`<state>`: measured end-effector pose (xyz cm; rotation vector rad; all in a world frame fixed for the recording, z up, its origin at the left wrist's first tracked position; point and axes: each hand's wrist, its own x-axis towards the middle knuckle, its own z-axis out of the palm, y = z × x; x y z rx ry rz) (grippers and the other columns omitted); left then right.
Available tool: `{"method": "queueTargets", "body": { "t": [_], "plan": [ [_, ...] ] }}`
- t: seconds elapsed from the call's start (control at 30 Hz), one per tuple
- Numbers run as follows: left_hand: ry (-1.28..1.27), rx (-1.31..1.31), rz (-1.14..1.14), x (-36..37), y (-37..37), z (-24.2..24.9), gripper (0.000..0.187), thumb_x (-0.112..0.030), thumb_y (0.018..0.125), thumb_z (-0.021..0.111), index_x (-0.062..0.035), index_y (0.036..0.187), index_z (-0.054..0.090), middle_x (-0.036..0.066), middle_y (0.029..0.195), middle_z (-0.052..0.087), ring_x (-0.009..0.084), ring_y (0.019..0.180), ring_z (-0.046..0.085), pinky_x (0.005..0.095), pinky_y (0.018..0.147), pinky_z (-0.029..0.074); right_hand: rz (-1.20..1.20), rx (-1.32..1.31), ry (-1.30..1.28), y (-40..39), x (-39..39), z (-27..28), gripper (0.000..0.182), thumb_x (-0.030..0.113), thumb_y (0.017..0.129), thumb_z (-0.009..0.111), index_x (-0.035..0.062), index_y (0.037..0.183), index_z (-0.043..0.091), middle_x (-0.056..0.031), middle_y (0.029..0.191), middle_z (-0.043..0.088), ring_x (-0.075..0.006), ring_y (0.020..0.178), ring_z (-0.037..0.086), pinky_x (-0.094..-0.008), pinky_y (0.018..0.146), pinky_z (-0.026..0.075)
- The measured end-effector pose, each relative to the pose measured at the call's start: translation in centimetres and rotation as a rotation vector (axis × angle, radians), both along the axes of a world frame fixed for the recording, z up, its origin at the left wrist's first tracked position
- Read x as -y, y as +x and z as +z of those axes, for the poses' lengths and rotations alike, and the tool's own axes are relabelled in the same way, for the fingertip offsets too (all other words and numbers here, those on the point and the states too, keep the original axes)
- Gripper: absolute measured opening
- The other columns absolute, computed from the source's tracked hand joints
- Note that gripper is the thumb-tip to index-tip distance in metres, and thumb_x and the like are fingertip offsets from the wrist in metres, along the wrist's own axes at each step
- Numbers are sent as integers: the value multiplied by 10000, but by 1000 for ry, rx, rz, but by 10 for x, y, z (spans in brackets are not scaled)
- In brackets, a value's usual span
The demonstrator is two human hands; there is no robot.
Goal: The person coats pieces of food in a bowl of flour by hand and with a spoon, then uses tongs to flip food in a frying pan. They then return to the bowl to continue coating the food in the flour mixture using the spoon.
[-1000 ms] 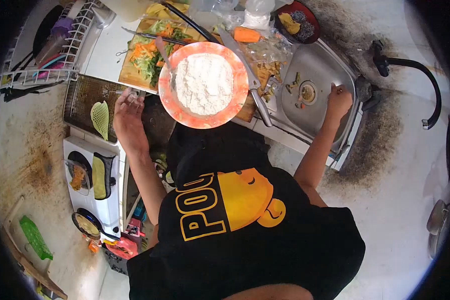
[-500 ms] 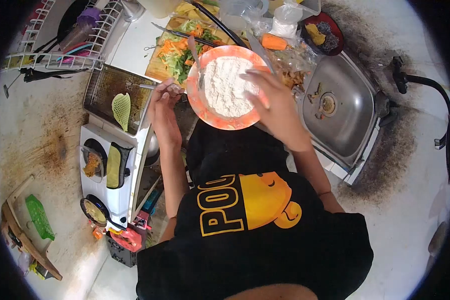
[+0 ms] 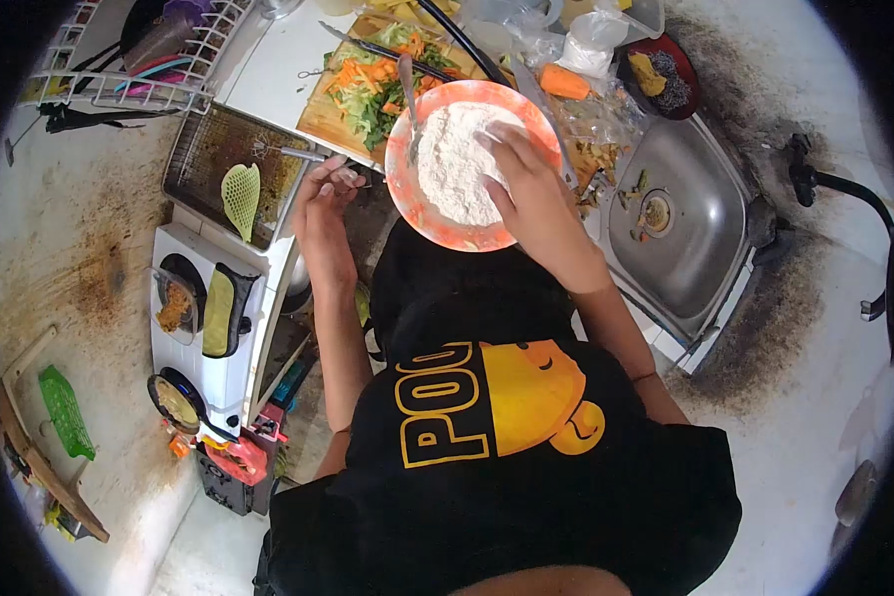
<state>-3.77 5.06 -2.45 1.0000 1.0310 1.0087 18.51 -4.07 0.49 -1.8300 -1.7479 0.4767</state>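
by the white counter's (image 3: 266, 77) near edge, round orange-rimmed bowl (image 3: 403, 186) holds loose, lumpy white powder (image 3: 453, 164). right hand (image 3: 543, 201) open over it; left hand (image 3: 323, 221) curled, can't tell grip.

Yellow "PO…" lettering (image 3: 442, 402) on black shirt (image 3: 606, 497)

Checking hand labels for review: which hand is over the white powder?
The right hand, its fingers over the powder in the round orange-rimmed dish; the left hand is outside the rim.

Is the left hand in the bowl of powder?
No, the left hand is outside the bowl, while the right hand reaches over the white powder.
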Motion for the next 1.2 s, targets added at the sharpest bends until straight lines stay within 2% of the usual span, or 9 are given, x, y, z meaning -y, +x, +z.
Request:
{"method": "queueTargets", "body": {
  "t": [0.1,0.2,0.33,0.4,0.5,0.63,0.77,1.0,1.2],
  "plan": [
    [-8,47,9,-1,8,7,351,-168,900,452,28,1162,581,54,943,592,162,948,569,299,887,393,52,178,36,-2,4,-6,337,152,860,607,-15,1151,576,-182,1207,585,-355,1178,518,-459,1026,376],
    [6,53,-11,-3,11,11,350,-172,907,453,27,1168,577,55,943,595,160,954,568,298,885,392,357,-70,-219,-1,9,10,280,146,849,611,-35,1061,612,-194,1121,619,-349,1099,567,-413,977,425],
    [19,31,-3,-3,11,13,352,-172,912,445,30,1170,572,49,932,587,160,945,563,300,889,391,282,-188,-421,13,-1,25,257,131,846,613,-37,1040,619,-194,1066,634,-346,1060,585,-398,959,440],
    [23,34,-18,-2,12,12,352,-172,914,440,33,1168,572,46,930,584,160,943,560,300,890,390,40,-109,-173,19,-6,14,280,109,843,606,-27,1088,605,-197,1126,614,-344,1099,568,-406,986,424],
    [14,-1,-34,-2,14,9,352,-173,917,435,37,1165,570,43,926,579,160,936,557,299,894,389,79,67,68,13,-16,-4,365,65,836,598,-4,1194,567,-181,1237,559,-346,1190,511,-409,1011,404],
    [18,14,-33,-3,14,13,348,-170,919,431,39,1160,573,40,923,576,155,932,555,301,892,391,302,4,-195,-2,1,-3,393,75,836,602,-2,1218,552,-175,1283,537,-327,1217,496,-405,1027,393],
    [32,11,-11,-4,11,13,347,-167,921,426,38,1157,576,42,928,577,154,930,554,304,893,390,409,-60,-380,6,8,27,276,93,847,584,-32,1092,606,-202,1108,615,-344,1056,587,-403,935,455],
    [-3,-7,-39,-4,13,6,346,-166,919,425,25,1163,580,46,930,590,154,932,558,297,883,388,31,-90,-131,17,-4,18,359,50,847,589,0,1201,565,-189,1176,604,-357,1116,561,-408,952,445],
    [13,-6,-23,-2,11,8,343,-171,917,429,16,1159,583,50,949,614,154,939,568,288,880,386,144,176,-67,-3,-11,-6,369,75,858,569,4,1219,553,-163,1260,556,-335,1201,496,-433,1054,348]
  ]
}}
